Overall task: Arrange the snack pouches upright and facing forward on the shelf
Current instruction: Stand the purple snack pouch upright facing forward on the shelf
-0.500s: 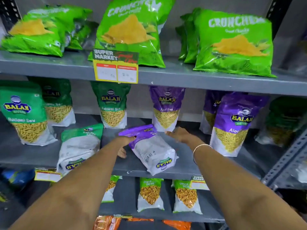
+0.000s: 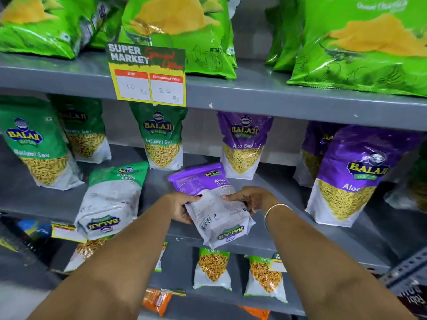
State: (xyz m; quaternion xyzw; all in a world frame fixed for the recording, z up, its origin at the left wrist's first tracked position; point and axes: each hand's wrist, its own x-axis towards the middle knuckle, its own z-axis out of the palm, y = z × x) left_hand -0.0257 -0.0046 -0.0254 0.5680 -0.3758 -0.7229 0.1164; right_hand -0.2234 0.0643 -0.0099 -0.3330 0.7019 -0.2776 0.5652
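A purple Aloo Sev pouch (image 2: 210,199) lies tilted on its back on the middle grey shelf (image 2: 288,236), back side up, its base pointing toward me. My left hand (image 2: 182,209) grips its left edge and my right hand (image 2: 249,197) grips its right edge. To the left a green Ratlami Sev pouch (image 2: 111,199) also lies flat with its back side up. Other pouches stand upright facing forward: green ones (image 2: 161,137) at left and centre, purple ones (image 2: 242,144) at centre and right (image 2: 355,176).
Large green Crunchem bags (image 2: 180,31) fill the top shelf, with a yellow price tag (image 2: 147,75) hanging from its edge. Small green-topped pouches (image 2: 212,269) stand on the lower shelf, orange packs below. A slotted metal upright (image 2: 406,269) is at the right.
Both hands have closed on the sides of the purple pouch, which had lain flat with only the left fingers touching it. The camera has moved closer to the shelf.
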